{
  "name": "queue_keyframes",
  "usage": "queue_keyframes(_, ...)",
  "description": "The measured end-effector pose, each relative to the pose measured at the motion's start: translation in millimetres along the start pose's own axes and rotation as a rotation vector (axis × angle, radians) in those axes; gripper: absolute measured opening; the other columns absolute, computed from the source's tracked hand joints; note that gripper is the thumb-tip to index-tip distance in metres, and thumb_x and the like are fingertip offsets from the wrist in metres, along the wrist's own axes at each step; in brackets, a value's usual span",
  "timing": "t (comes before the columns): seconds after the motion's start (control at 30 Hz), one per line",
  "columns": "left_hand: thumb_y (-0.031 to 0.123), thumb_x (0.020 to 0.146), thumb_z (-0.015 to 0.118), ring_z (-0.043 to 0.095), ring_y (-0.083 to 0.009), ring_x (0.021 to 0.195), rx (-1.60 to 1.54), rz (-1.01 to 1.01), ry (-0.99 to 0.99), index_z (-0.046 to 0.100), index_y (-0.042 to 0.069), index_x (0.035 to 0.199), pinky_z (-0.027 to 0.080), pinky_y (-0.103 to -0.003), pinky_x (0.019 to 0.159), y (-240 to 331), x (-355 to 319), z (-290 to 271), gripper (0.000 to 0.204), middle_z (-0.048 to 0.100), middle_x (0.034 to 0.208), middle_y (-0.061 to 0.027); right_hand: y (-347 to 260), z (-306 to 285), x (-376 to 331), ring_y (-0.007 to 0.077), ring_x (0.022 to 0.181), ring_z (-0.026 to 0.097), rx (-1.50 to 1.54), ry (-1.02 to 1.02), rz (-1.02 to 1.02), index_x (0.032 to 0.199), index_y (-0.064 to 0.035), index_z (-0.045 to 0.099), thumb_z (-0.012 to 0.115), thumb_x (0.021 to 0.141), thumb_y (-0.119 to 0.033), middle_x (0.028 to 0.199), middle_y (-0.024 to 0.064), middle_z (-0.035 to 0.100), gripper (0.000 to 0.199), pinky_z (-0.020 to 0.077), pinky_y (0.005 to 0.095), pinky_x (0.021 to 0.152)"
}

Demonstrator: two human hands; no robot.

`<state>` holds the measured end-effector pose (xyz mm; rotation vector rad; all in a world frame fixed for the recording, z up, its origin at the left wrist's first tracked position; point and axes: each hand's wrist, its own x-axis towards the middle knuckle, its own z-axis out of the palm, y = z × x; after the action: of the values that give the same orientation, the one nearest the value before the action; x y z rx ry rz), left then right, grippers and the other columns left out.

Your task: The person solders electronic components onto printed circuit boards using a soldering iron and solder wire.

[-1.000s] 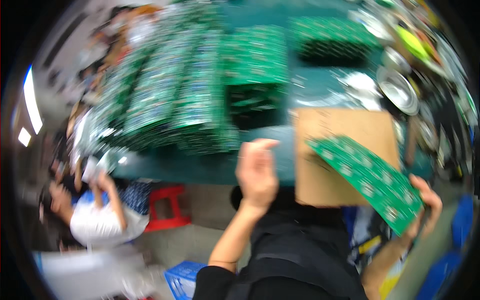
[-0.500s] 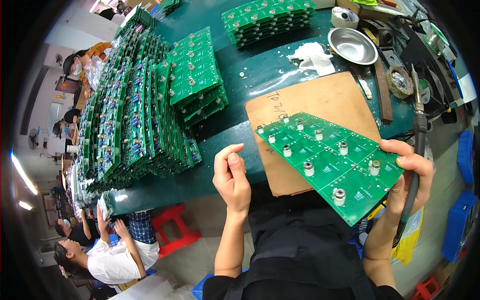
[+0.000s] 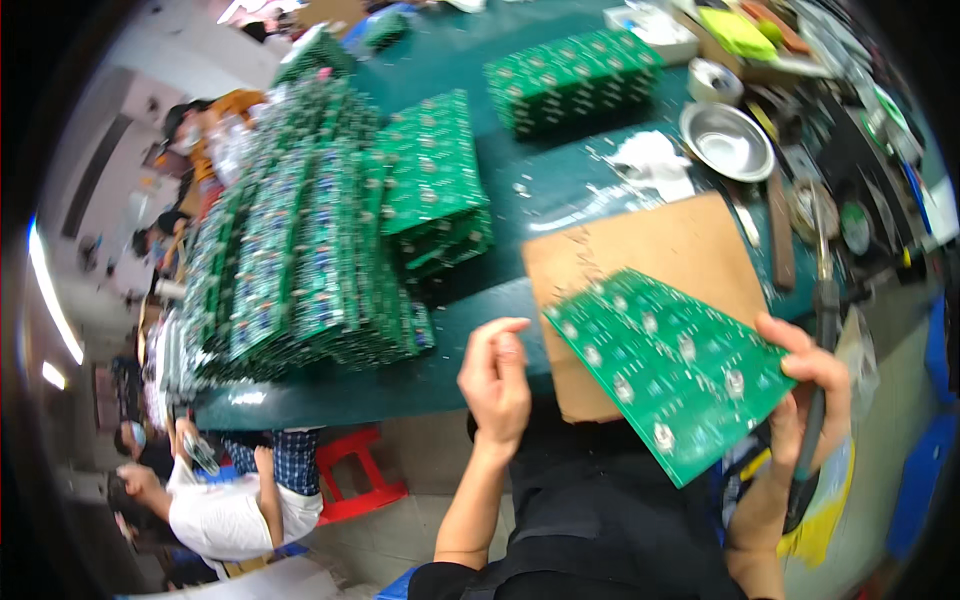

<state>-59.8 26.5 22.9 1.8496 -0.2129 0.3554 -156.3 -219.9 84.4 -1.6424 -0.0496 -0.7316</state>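
Note:
My right hand (image 3: 818,372) grips a green circuit board (image 3: 650,385) by its right edge, thumb below and fingers on top. The same hand also holds a soldering iron (image 3: 828,300), its dark handle running through the grip and its metal end pointing away from me. Several round silvery parts stand on the board, which is tilted above a brown cardboard sheet (image 3: 690,235). Left of the board, apart from it, my left hand (image 3: 496,385) is closed with curled fingers; whatever lies inside them is hidden.
Tall rows of stacked circuit boards (image 3: 290,250) fill the table's left side, beside a smaller stack (image 3: 430,165). Another stack (image 3: 575,80) stands farther back. A metal bowl (image 3: 728,140), white tissue (image 3: 650,165) and tape roll (image 3: 714,82) lie at right. A person (image 3: 235,500) sits at left.
The whole view has shifted, so the table and stacks appear lower and farther right, with blur. Both hands keep their grip, and the board is still held over the cardboard.

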Motion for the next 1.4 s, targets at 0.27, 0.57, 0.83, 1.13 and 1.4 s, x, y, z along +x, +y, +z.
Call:
queue_keyframes(0.27, 0.012, 0.097, 0.053, 0.058, -0.0167, 0.073, 0.002, -0.004, 0.033, 0.063, 0.000, 0.099, 0.046, -0.027, 0.066, -0.9, 5.2, -9.1, 0.016, 0.063, 0.085, -0.0093, -10.2, 3.0, 41.9, 0.0328, 0.107, 0.060, 0.056, -0.107, -0.163, 0.102, -0.0035, 0.049, 0.065, 0.090, -0.010, 0.116, 0.0316, 0.057, 0.021, 0.0486, 0.0396, 0.092)
queue_keyframes(0.57, 0.012, 0.097, 0.053, 0.051, -0.0129, 0.064, -0.028, 0.016, 0.071, 0.063, 0.002, 0.098, 0.043, -0.026, 0.059, -6.4, 1.4, -22.2, 0.015, 0.057, 0.077, -0.0059, 61.2, 143.4, 129.6, 0.0257, 0.092, 0.067, -0.138, -0.158, -0.398, 0.090, -0.0017, 0.058, 0.073, 0.074, 0.008, 0.112, 0.0185, 0.066, 0.024, 0.0531, 0.0308, 0.076)
queue_keyframes(0.83, 0.012, 0.098, 0.052, 0.048, -0.0077, 0.062, -0.063, -0.032, 0.129, 0.063, 0.001, 0.099, 0.040, -0.023, 0.056, -17.2, 1.1, -42.7, 0.016, 0.057, 0.079, -0.0029, 104.6, 217.0, 128.1, 0.0246, 0.077, 0.066, -0.091, -0.159, -0.468, 0.086, -0.0028, 0.060, 0.077, 0.072, 0.001, 0.108, 0.0194, 0.066, 0.022, 0.0534, 0.0306, 0.065)
queue_keyframes(1.13, 0.014, 0.098, 0.051, 0.050, -0.0119, 0.062, -0.039, 0.069, 0.094, 0.064, 0.001, 0.098, 0.042, -0.026, 0.057, -13.0, 8.6, -38.6, 0.018, 0.056, 0.077, -0.0052, 113.8, 221.4, 123.8, 0.0347, 0.102, 0.060, -0.221, -0.272, -0.561, 0.087, -0.0065, 0.060, 0.075, 0.072, 0.002, 0.112, 0.0135, 0.067, 0.023, 0.0484, 0.0394, 0.087)
queue_keyframes(1.4, 0.025, 0.103, 0.040, 0.044, -0.0152, 0.055, -0.125, 0.402, 0.026, 0.055, 0.001, 0.080, 0.035, -0.026, 0.051, 10.4, 31.0, -23.3, 0.036, 0.049, 0.067, -0.0058, 111.4, 219.7, 128.4, 0.0366, 0.107, 0.059, -0.127, -0.308, -0.567, 0.087, -0.0042, 0.058, 0.074, 0.071, 0.003, 0.115, 0.0163, 0.065, 0.024, 0.0494, 0.0404, 0.089)
